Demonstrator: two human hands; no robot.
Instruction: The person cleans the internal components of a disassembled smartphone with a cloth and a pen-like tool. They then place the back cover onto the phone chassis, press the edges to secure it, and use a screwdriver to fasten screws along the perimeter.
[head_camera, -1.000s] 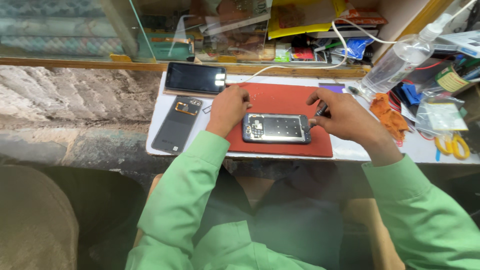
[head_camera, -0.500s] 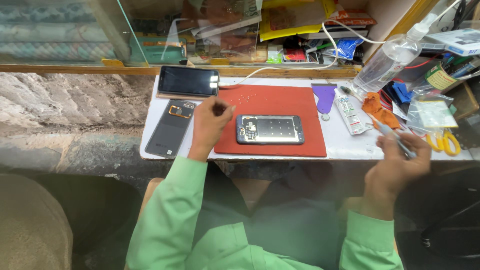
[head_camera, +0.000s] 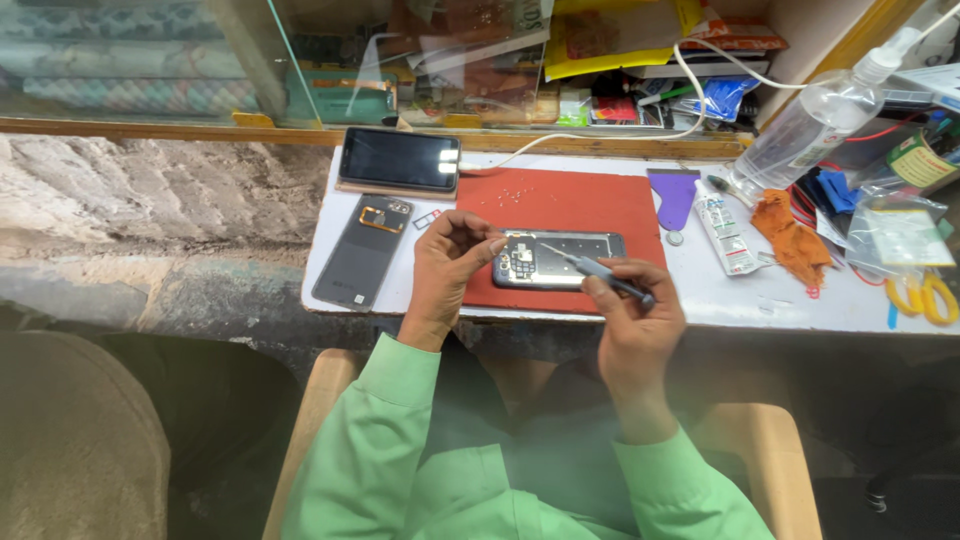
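Observation:
An opened phone (head_camera: 570, 258) with its insides showing lies on a red mat (head_camera: 575, 205) at the near edge of a white bench (head_camera: 760, 295). My left hand (head_camera: 450, 265) rests at the phone's left end, fingertips pinched together at its edge; whether they hold something small I cannot tell. My right hand (head_camera: 635, 315) grips a grey screwdriver (head_camera: 590, 268), whose tip points at the phone's left part. Both sleeves are light green.
A dark back cover (head_camera: 362, 250) and a black phone (head_camera: 400, 160) lie left of the mat. To the right are a purple scraper (head_camera: 675, 195), a glue tube (head_camera: 722, 232), an orange cloth (head_camera: 790, 235), a spray bottle (head_camera: 810, 120) and yellow scissors (head_camera: 925, 298). A glass panel (head_camera: 300, 60) stands behind.
My right hand came back from the right side of the bench with the screwdriver and brought it over the phone. My left hand shifted from the mat's left edge to the phone's left end.

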